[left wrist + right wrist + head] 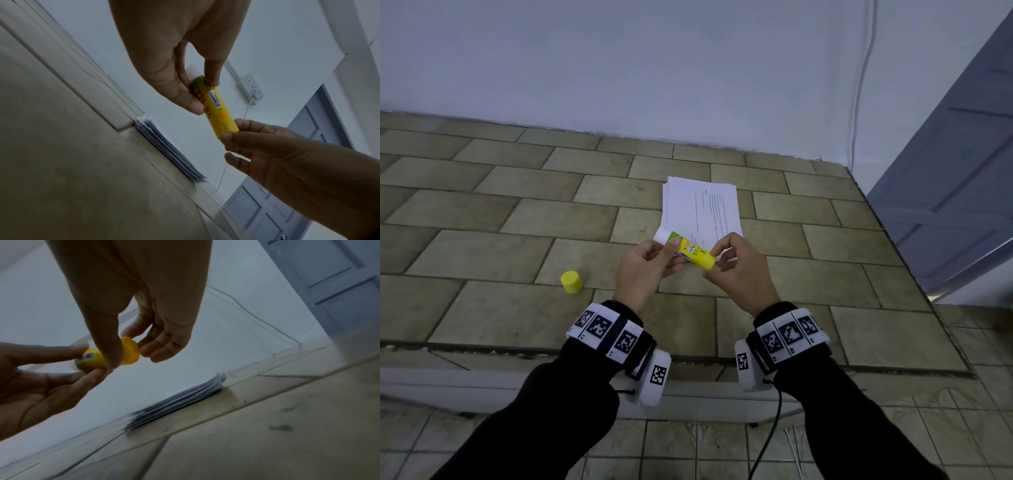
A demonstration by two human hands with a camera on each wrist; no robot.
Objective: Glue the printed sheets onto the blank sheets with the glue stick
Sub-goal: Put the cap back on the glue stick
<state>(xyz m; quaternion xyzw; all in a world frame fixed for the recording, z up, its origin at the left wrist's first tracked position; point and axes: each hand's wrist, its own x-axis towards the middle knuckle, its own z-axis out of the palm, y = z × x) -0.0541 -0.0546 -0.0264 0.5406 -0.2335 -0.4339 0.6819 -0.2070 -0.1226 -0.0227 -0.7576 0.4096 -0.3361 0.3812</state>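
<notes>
Both hands hold a yellow plastic glue stick [686, 249] in the air above a beige tiled table [482, 212], its white glue tip bared and pointing away to the left. The left hand [642, 270] pinches the barrel near the tip between thumb and fingers; the right hand [739, 270] pinches the yellow base end. The stick's label carries a barcode and small print too blurred to read.

Just beyond the hands lies a stack of white paper sheets [700, 209], the top 1 printed with lines too small to read. The stack sits near the table's far edge, short of the white wall [688, 68]. The round yellow glue cap [571, 281] stands alone to the left, with bare tile around it. A grey panelled door [945, 205] borders the table's right edge.
</notes>
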